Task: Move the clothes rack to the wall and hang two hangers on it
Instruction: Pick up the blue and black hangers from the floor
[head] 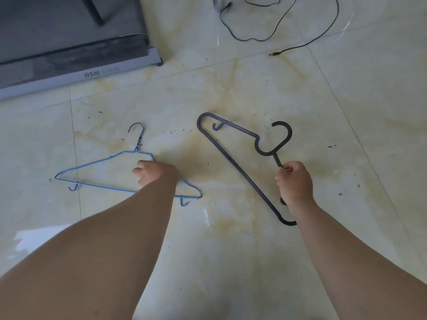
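A thin blue wire hanger (97, 163) lies flat on the pale tiled floor at the left, hook pointing away from me. My left hand (153, 173) rests over its right shoulder, fingers curled down at the wire. A thick dark plastic hanger (233, 162) lies to the right, hook turned up and right. My right hand (294, 183) pinches its upper arm just below the neck, and my wrist covers the hanger's lower right end. No clothes rack is in view.
A grey treadmill base (76, 73) fills the top left corner. A black cable (272, 31) loops across the floor at the top, its plug (273, 54) lying loose. A metallic round object (218, 3) stands at the top edge.
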